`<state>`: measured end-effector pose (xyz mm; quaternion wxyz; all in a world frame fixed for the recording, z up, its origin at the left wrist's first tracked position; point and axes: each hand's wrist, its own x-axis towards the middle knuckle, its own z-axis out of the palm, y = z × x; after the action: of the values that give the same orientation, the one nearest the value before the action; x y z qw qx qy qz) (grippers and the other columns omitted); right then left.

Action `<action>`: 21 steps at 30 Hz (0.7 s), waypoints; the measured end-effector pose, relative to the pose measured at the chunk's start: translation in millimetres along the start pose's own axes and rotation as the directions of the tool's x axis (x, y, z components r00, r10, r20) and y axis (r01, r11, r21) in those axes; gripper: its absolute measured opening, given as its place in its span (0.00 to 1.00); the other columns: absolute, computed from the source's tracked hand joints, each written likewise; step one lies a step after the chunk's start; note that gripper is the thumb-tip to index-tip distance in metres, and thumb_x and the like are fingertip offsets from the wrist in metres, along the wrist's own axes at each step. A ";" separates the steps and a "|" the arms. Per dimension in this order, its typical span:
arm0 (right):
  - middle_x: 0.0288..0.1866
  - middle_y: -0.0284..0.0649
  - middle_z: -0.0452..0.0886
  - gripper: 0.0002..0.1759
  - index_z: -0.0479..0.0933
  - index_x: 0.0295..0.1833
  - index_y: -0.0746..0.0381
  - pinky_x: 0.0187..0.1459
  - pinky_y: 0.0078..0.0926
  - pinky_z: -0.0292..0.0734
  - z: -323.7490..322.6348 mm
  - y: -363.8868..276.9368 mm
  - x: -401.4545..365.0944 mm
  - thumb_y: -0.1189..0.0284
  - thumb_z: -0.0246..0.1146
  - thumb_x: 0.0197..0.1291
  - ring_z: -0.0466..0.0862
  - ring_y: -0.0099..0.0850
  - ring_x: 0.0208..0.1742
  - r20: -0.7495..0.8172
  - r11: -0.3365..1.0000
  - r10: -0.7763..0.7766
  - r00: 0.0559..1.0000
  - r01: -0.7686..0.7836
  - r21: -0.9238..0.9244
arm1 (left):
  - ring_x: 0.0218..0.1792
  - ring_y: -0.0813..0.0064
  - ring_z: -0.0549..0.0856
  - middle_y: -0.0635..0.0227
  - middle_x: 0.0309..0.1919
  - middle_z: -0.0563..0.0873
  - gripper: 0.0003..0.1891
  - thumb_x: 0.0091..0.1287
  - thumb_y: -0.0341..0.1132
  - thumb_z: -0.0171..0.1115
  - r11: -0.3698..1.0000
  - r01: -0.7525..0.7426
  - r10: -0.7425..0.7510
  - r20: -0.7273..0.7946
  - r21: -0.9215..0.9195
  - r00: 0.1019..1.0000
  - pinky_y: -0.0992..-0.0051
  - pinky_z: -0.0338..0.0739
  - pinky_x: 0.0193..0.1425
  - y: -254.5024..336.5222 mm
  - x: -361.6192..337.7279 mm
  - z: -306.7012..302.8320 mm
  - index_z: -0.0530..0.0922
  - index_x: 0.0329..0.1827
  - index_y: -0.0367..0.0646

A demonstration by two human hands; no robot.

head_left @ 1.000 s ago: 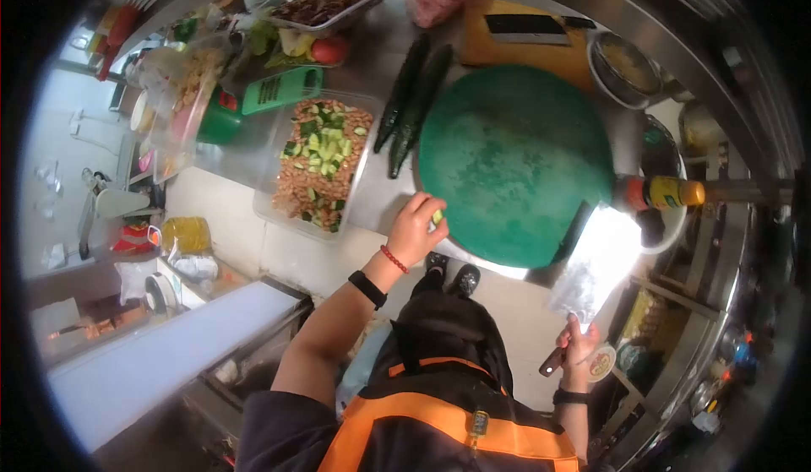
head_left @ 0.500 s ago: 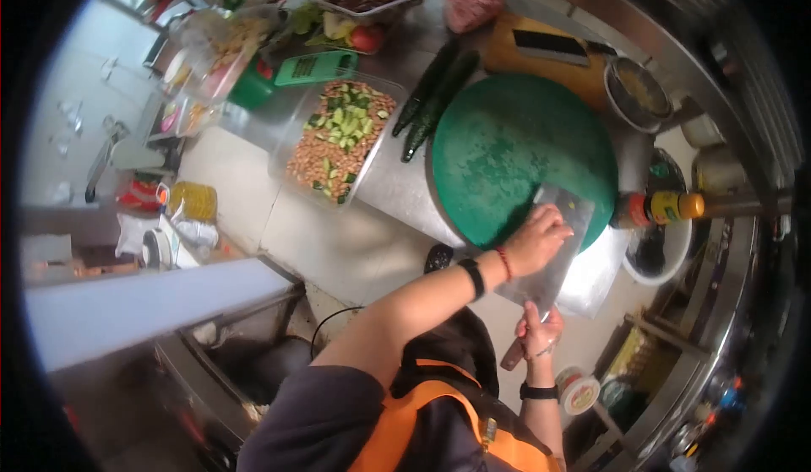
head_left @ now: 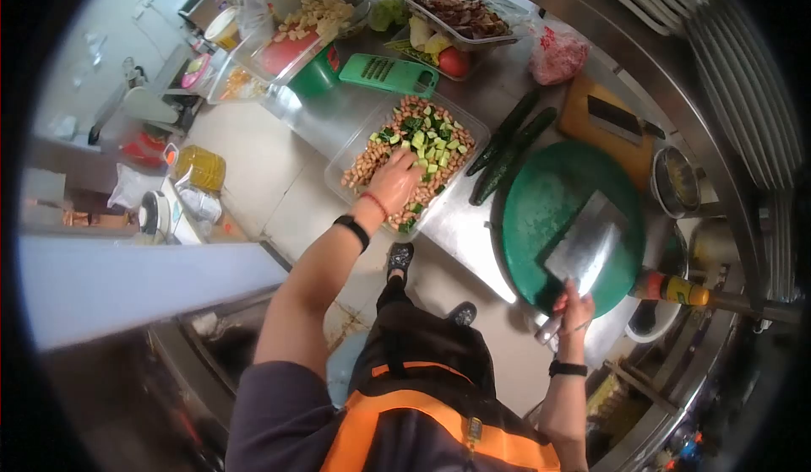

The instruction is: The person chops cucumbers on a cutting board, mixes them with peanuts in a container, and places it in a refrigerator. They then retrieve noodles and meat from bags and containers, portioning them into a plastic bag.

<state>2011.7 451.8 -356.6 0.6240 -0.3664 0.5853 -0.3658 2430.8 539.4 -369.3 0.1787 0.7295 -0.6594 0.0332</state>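
Observation:
My left hand [head_left: 395, 187] reaches into a clear plastic tub [head_left: 477, 130], its fingers extended onto the mix and partly hidden there. Inside lie peanuts [head_left: 363, 168] and diced cucumber [head_left: 439, 147], with darker green pieces among them. My right hand [head_left: 574, 313] is wrapped around the handle of a cleaver [head_left: 589, 248]. The broad blade lies flat over a round green chopping board [head_left: 536, 193]. Two whole cucumbers, one at the left [head_left: 504, 132] and one at the right [head_left: 517, 155], rest between the tub and the board.
A green grater [head_left: 389, 73] lies behind the tub. Farther back stand a tray of dark sliced food [head_left: 463, 14] and a red-and-white plastic bag [head_left: 557, 52]. Another knife [head_left: 614, 118] rests on a wooden board [head_left: 583, 92]. A sauce bottle [head_left: 672, 288] is right of the green board.
My left hand has left the cleaver's blade and moved left into the tub, onto the diced cucumber. The cleaver, in my right hand, now lies farther over the board. The view has shifted.

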 end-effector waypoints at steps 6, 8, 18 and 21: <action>0.27 0.44 0.78 0.11 0.69 0.37 0.72 0.20 0.26 0.74 102.9 -11.9 56.1 0.77 0.63 0.54 0.84 0.34 0.25 0.071 0.867 0.074 0.995 -0.029 -0.497 | 0.54 0.61 0.76 0.63 0.48 0.77 0.12 0.53 0.24 0.61 0.955 -0.033 0.033 -0.007 -0.295 0.999 0.66 0.76 0.53 -120.0 -12.7 -29.8 0.81 0.40 0.43; 0.24 0.46 0.77 0.11 0.70 0.33 0.72 0.18 0.29 0.75 109.1 -12.6 94.0 0.72 0.58 0.58 0.83 0.34 0.22 0.189 0.457 0.000 0.982 0.168 -0.874 | 0.51 0.60 0.78 0.63 0.47 0.79 0.11 0.54 0.23 0.61 0.933 -0.001 -0.027 -0.071 -0.360 0.997 0.67 0.76 0.51 -154.0 7.4 -44.3 0.81 0.40 0.43; 0.23 0.48 0.79 0.09 0.78 0.32 0.64 0.29 0.36 0.75 202.5 -39.1 73.2 0.70 0.56 0.56 0.82 0.42 0.27 0.163 0.042 -0.233 0.959 0.177 -0.983 | 0.31 0.62 0.84 0.60 0.38 0.83 0.07 0.58 0.26 0.60 0.807 0.168 -0.235 -0.047 -0.566 0.971 0.70 0.79 0.34 -255.2 31.5 -73.3 0.80 0.39 0.41; 0.28 0.49 0.81 0.13 0.80 0.42 0.61 0.35 0.38 0.76 286.9 -24.4 12.2 0.77 0.58 0.48 0.82 0.45 0.34 0.304 0.266 0.024 0.952 0.287 -0.920 | 0.29 0.63 0.84 0.61 0.31 0.83 0.07 0.58 0.28 0.61 0.751 0.288 -0.342 0.023 -0.594 0.939 0.71 0.78 0.31 -252.3 1.4 -86.5 0.80 0.39 0.42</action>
<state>2298.0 438.0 -327.3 0.3153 -0.7584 0.5674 0.0594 2692.9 581.2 -342.8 0.4274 0.7361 -0.4959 -0.1717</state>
